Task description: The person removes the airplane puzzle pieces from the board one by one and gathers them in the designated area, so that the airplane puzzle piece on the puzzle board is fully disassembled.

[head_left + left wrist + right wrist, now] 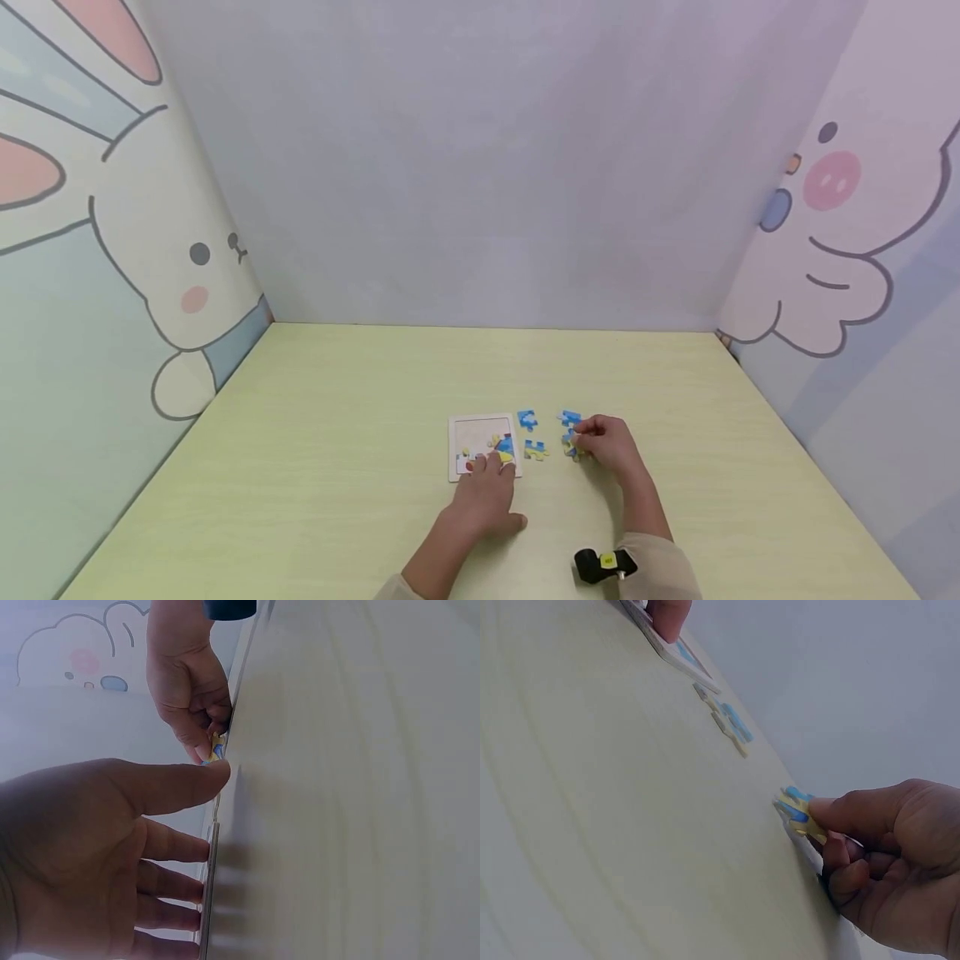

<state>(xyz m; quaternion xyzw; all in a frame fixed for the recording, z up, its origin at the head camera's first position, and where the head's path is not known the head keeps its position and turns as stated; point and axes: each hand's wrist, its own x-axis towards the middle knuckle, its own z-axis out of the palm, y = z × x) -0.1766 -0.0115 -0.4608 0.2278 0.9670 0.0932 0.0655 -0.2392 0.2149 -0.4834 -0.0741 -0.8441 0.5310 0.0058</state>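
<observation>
My left hand (483, 500) rests its straight fingertips on the near edge of a square puzzle tray (453, 450), with the thumb spread out to the right. Inside the tray, several colourful pieces are fitted along the bottom and right side, and bare board shows at its upper left. To the right, my right hand (611, 446) pinches a yellow and blue jigsaw piece (796, 812) between thumb and fingers, tilted up close over the table. That hand's other fingers are curled in.
Two loose jigsaw pieces, one blue (527, 419) and one blue and yellow (536, 451), lie just right of the tray. Another blue piece (570, 417) lies beyond my right fingers. Walls with cartoon animals enclose the pale table (337, 400) at the back and sides.
</observation>
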